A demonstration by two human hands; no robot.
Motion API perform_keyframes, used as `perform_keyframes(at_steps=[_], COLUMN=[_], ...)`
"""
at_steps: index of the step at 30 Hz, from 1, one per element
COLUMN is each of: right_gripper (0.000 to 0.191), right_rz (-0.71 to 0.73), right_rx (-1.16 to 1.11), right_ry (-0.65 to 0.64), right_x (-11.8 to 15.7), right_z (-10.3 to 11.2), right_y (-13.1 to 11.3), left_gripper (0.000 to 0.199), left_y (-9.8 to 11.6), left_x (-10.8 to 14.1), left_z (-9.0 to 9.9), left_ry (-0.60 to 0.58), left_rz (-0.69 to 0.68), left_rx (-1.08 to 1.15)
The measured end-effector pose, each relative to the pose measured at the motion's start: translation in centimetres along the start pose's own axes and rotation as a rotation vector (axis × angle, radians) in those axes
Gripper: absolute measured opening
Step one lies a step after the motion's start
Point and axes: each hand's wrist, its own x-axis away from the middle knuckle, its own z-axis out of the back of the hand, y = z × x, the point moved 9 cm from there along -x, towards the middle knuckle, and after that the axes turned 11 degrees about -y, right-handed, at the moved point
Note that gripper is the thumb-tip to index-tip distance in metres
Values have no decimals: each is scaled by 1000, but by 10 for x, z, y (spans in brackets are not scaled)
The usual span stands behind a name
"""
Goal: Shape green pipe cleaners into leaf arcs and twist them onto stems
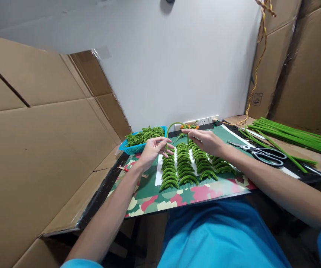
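Note:
A green pipe cleaner (176, 123) is bent into an upside-down U above the table. My left hand (158, 147) pinches one end of it between thumb and fingers. At the other end is my right hand (203, 140), its fingers closed around the stem near the bend's right side. Below my hands, several columns of curved green pipe-cleaner pieces (185, 163) lie on white paper (158, 172), stacked in overlapping rows. Part of the rightmost column is hidden behind my right forearm.
A blue basket (134, 149) heaped with green pieces stands at the back left. Scissors (263, 153) and long green pipe cleaners (297, 136) lie at the right. Cardboard walls (51, 149) flank the table, and a power strip (203, 121) sits by the back wall.

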Motion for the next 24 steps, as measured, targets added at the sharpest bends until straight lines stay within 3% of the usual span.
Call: perform_keyframes(at_steps=[5, 11, 24], right_gripper=[27, 33, 24], right_rz=[12, 115, 204], right_rx=[139, 187, 435], right_ry=[-129, -164, -213], right_x=[2, 2, -1], right_z=[-17, -23, -25], right_y=[-3, -12, -19], left_gripper=[49, 45, 47], left_y=[-1, 8, -2], left_x=[0, 5, 5], left_z=[-19, -41, -45], left_ry=[-80, -182, -223], left_rz=[51, 57, 92], left_rx=[-30, -54, -45])
